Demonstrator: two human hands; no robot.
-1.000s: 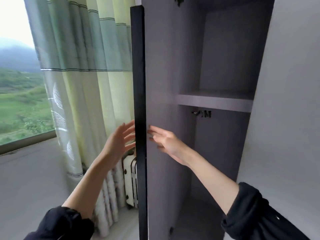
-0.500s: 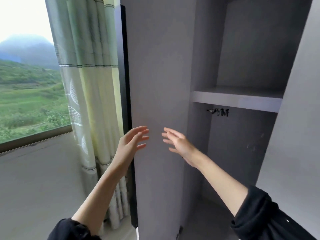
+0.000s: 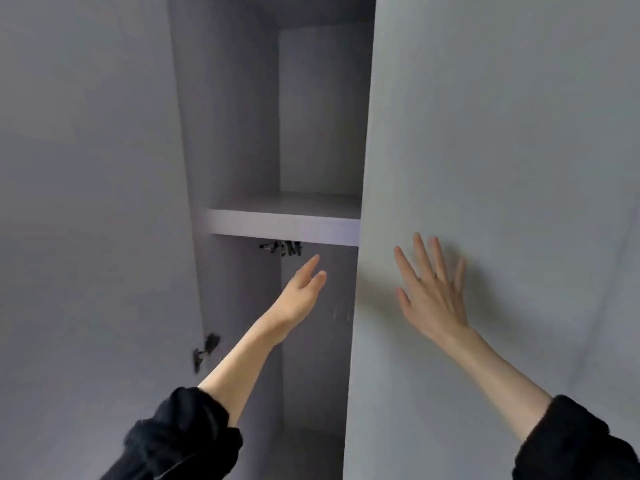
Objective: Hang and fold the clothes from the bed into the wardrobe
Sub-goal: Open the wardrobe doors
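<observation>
The grey wardrobe fills the view, its left door swung open and its right door across the right half. Between them an inner compartment shows a pale shelf, with a small dark metal fitting under it. My left hand reaches into the gap below the shelf, fingers straight, holding nothing. My right hand lies flat with spread fingers on the face of the right door. No clothes or hangers are in sight.
A dark hinge sits on the inner edge of the left door at mid height. The compartment below the shelf is deep and shadowed.
The view has swung right, so the window and curtain have left the frame. My left hand moved from the left door's edge into the opening. My right hand shifted onto the right door.
</observation>
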